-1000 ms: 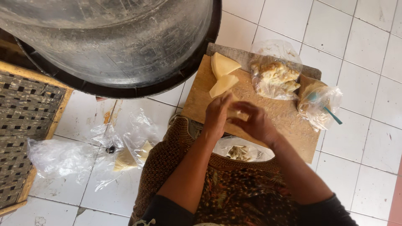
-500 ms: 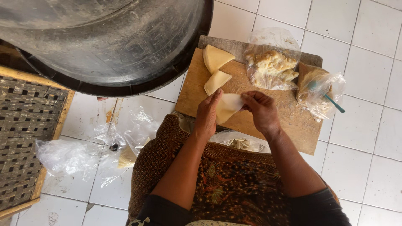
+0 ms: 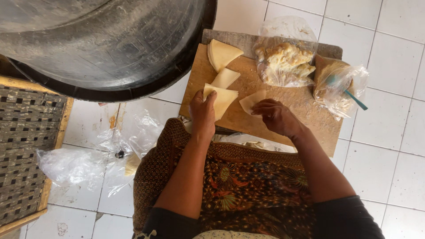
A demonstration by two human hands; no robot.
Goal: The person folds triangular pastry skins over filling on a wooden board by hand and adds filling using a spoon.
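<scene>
Since the earlier frame the hands have parted: the left hand (image 3: 202, 113) now pins a folded triangular dough wrapper (image 3: 220, 100) to the wooden cutting board (image 3: 305, 113), fingers closed over its near-left corner, while the right hand (image 3: 276, 116) curls over a flat pale wrapper (image 3: 250, 102), its fingertips hiding the near edge. Two more cream triangles (image 3: 222, 53) lie farther off on the board. A crumpled clear bag of crumbly filling (image 3: 283, 64) sits beyond, a second bag (image 3: 338, 84) to its right. A dark metal wok (image 3: 106, 48), cut off at the frame's top, looms at far left. A plate is half hidden behind the patterned batik lap (image 3: 248, 186).
</scene>
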